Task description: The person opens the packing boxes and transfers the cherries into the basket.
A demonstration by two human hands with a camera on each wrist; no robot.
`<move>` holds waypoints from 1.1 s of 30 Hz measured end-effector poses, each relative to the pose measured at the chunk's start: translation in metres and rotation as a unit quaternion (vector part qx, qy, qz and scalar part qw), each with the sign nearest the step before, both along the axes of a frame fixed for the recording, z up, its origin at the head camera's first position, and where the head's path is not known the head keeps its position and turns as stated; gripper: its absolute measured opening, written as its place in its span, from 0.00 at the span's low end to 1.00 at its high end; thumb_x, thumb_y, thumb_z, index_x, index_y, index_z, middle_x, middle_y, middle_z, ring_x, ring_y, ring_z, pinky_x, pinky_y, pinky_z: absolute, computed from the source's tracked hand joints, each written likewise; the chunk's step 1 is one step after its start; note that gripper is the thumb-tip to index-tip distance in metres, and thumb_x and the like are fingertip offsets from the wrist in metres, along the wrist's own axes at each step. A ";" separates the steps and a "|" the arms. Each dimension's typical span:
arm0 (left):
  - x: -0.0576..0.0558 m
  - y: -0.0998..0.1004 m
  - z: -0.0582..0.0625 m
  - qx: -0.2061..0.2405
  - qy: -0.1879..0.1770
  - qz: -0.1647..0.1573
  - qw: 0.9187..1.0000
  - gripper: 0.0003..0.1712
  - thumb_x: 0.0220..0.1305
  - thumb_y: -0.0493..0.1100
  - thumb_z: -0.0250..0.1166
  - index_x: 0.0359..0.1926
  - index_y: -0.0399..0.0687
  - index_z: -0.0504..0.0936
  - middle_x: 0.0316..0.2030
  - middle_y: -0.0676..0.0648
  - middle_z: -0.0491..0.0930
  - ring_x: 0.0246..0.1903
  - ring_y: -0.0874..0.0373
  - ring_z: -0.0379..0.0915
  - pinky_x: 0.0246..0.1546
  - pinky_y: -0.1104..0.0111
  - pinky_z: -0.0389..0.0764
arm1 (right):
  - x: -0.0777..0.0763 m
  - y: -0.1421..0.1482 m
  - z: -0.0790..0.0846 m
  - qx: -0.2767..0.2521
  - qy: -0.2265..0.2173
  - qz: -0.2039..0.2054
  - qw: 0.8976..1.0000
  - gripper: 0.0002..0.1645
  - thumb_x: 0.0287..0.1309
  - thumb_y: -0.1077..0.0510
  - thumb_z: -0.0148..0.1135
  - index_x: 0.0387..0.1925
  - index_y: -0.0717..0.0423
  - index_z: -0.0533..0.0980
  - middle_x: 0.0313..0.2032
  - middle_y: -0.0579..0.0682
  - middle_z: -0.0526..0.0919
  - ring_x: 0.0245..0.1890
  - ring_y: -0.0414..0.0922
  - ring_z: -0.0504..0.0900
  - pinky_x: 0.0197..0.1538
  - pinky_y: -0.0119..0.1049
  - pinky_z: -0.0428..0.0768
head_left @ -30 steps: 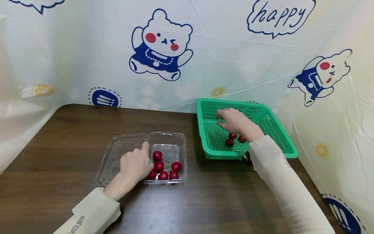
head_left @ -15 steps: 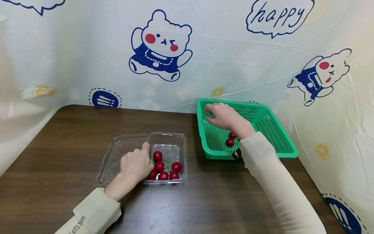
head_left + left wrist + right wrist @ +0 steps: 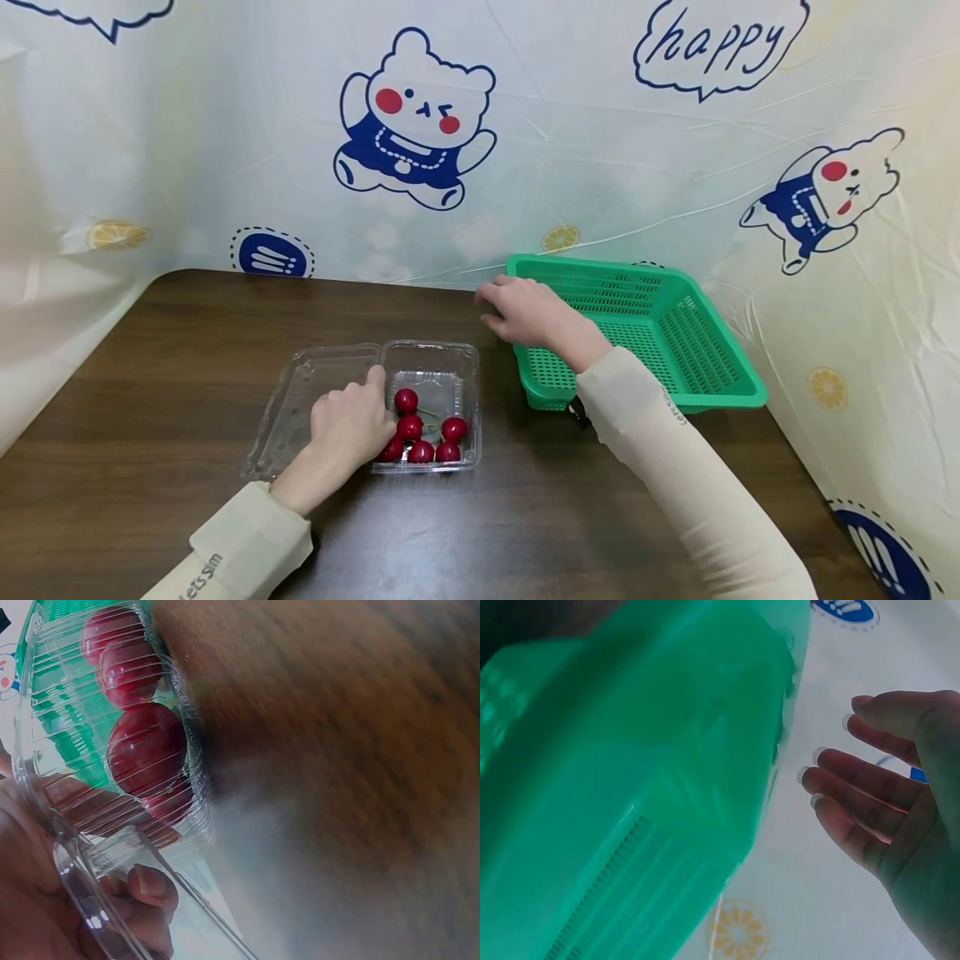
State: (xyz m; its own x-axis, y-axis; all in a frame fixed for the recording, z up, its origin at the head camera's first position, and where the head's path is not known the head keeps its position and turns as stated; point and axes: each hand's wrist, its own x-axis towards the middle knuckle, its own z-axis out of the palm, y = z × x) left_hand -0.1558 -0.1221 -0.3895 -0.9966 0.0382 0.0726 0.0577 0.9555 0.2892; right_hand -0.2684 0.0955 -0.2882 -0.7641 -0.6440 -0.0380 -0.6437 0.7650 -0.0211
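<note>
Cherries: round, dark red, glossy fruit (image 3: 409, 428); six can be seen in the near half of the clear plastic hinged box (image 3: 438, 387), some with green stems
Lid: the transparent lid (image 3: 296, 408) lies folded back on the brown wooden table (image 3: 150, 467), to the box's left
Left hand: the bare hand (image 3: 352, 423) grips the box at its hinge side, the fingers curled round the plastic edge
Right hand: the other bare hand (image 3: 528, 312) hangs above the left rim of the green, slotted plastic basket (image 3: 678, 325), fingers apart, loosely bent, nothing seen between them
Progress: seemingly partway; the cherries are in the box, which has bare floor at its far end, and the lid is not closed
Basket contents: no fruit shows there, though the right arm hides part of the floor
Writing: "happy" in a blue-outlined speech bubble (image 3: 720, 42) on the pale printed cloth (image 3: 225, 100); dark lettering on the cream left sleeve (image 3: 251, 533), perhaps "Let's sim"
Brand: none legible on box or basket
</note>
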 end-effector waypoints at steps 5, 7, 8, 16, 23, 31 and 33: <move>0.000 0.000 0.000 0.000 -0.003 0.002 1.000 0.11 0.48 0.37 0.55 0.34 0.37 0.67 0.19 0.32 0.80 0.17 0.37 0.75 0.15 0.50 0.73 | 0.005 -0.015 -0.008 0.000 0.001 0.026 1.000 0.19 0.63 0.54 0.58 0.54 0.55 0.77 0.49 0.55 0.83 0.43 0.49 0.82 0.45 0.45 0.84; 0.000 0.000 0.000 0.000 -0.003 0.002 1.000 0.11 0.47 0.37 0.55 0.34 0.37 0.67 0.19 0.32 0.80 0.17 0.37 0.76 0.15 0.50 0.73 | 0.007 -0.020 -0.011 -0.001 -0.003 0.034 0.999 0.18 0.63 0.55 0.58 0.54 0.54 0.77 0.49 0.54 0.84 0.42 0.48 0.83 0.45 0.43 0.84; 0.000 0.000 0.000 0.000 -0.002 0.002 1.000 0.11 0.47 0.37 0.56 0.34 0.37 0.67 0.19 0.32 0.80 0.17 0.37 0.76 0.15 0.50 0.74 | 0.008 -0.023 -0.012 -0.002 -0.006 0.038 0.999 0.18 0.63 0.55 0.59 0.53 0.54 0.77 0.48 0.54 0.84 0.42 0.48 0.83 0.46 0.43 0.84; 0.000 -0.001 -0.001 -0.002 0.000 0.001 1.000 0.12 0.47 0.38 0.57 0.34 0.37 0.67 0.20 0.31 0.81 0.17 0.36 0.76 0.16 0.49 0.73 | 0.016 -0.039 -0.022 0.025 -0.006 0.065 0.998 0.19 0.61 0.54 0.60 0.53 0.53 0.77 0.46 0.53 0.84 0.40 0.46 0.83 0.42 0.40 0.85; 0.000 0.000 0.000 -0.007 0.001 0.001 1.000 0.14 0.47 0.39 0.58 0.35 0.37 0.67 0.21 0.30 0.82 0.18 0.35 0.77 0.16 0.49 0.74 | 0.030 -0.054 -0.036 0.067 -0.005 0.110 0.992 0.19 0.62 0.54 0.58 0.54 0.53 0.76 0.46 0.53 0.84 0.40 0.46 0.83 0.42 0.40 0.85; 0.000 0.000 -0.001 -0.008 0.008 0.002 1.000 0.13 0.47 0.39 0.58 0.34 0.37 0.67 0.20 0.31 0.82 0.17 0.35 0.76 0.15 0.49 0.74 | 0.043 -0.064 -0.055 0.096 -0.011 0.140 0.985 0.17 0.62 0.54 0.58 0.52 0.51 0.77 0.45 0.51 0.84 0.41 0.45 0.83 0.42 0.41 0.85; 0.000 0.000 -0.001 -0.008 0.006 0.002 1.000 0.13 0.47 0.38 0.57 0.34 0.38 0.67 0.21 0.31 0.82 0.18 0.35 0.76 0.16 0.49 0.74 | 0.045 -0.066 -0.059 0.100 -0.014 0.145 0.984 0.16 0.61 0.53 0.59 0.51 0.50 0.77 0.45 0.51 0.84 0.40 0.45 0.82 0.41 0.40 0.85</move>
